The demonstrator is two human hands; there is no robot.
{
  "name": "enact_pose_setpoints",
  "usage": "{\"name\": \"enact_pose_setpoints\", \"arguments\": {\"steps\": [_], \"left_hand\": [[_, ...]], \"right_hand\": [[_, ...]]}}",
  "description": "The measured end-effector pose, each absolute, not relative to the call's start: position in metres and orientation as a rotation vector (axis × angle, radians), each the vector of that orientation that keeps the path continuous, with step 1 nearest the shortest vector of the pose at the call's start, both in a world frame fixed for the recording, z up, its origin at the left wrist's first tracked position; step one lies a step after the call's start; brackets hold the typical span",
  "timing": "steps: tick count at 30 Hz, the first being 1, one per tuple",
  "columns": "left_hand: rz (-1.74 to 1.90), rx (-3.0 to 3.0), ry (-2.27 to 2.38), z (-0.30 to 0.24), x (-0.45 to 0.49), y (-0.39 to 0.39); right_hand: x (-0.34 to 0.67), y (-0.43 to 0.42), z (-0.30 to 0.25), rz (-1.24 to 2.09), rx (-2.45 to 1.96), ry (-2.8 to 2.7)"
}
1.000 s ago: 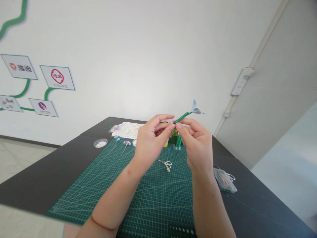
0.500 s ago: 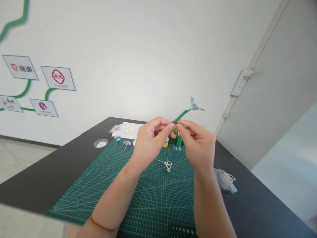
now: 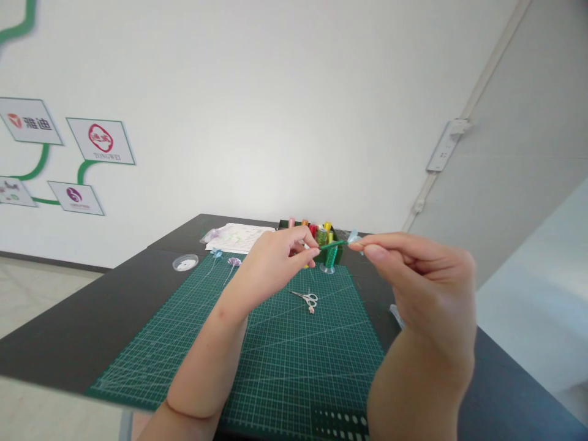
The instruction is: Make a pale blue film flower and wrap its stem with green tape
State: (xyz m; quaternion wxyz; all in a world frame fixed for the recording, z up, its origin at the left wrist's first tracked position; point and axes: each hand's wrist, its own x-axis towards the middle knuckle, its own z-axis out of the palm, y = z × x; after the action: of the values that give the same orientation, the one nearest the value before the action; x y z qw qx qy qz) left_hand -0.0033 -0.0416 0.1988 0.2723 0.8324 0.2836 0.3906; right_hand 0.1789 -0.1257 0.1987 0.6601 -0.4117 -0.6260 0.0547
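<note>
A small artificial flower with pale blue petals (image 3: 353,235) and a green-wrapped stem (image 3: 333,245) is held above the mat between both hands. My left hand (image 3: 287,254) pinches the lower end of the stem between thumb and fingers. At the petal end, my right hand (image 3: 413,269) is closed in a pinch, its fingertips partly covering the blossom. Whether they grip petals or the stem top is hard to see. Below the hands, small white-handled scissors (image 3: 310,299) lie on the green cutting mat (image 3: 294,349).
Behind the hands stands a dark box (image 3: 283,224) with several colored thread spools; a green spool (image 3: 330,258) is in front. A blue flower (image 3: 216,252), a purple flower (image 3: 234,261), white papers (image 3: 239,236) and a round clear dish (image 3: 185,263) lie left.
My right hand has moved right and nearer the camera, from beside my left hand to the petal end. The stem has tipped from slanting upward to nearly level.
</note>
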Motion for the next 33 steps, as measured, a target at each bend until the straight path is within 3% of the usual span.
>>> {"name": "enact_pose_setpoints", "arguments": {"steps": [10,18,27,33], "left_hand": [[0.516,2.385,0.541,0.2,-0.017,-0.053],[0.502,2.31,0.469,0.207,-0.029,-0.067],[0.806,2.213,0.558,0.21,-0.04,-0.077],[0.633,2.223,0.567,0.209,-0.041,-0.074]], "right_hand": [[0.193,-0.104,0.199,0.51,-0.818,-1.388],[0.186,-0.089,0.203,0.449,-0.98,-1.437],[0.193,-0.076,0.195,0.358,-1.232,-1.651],[0.191,-0.08,0.198,0.252,-1.124,-1.564]]}}
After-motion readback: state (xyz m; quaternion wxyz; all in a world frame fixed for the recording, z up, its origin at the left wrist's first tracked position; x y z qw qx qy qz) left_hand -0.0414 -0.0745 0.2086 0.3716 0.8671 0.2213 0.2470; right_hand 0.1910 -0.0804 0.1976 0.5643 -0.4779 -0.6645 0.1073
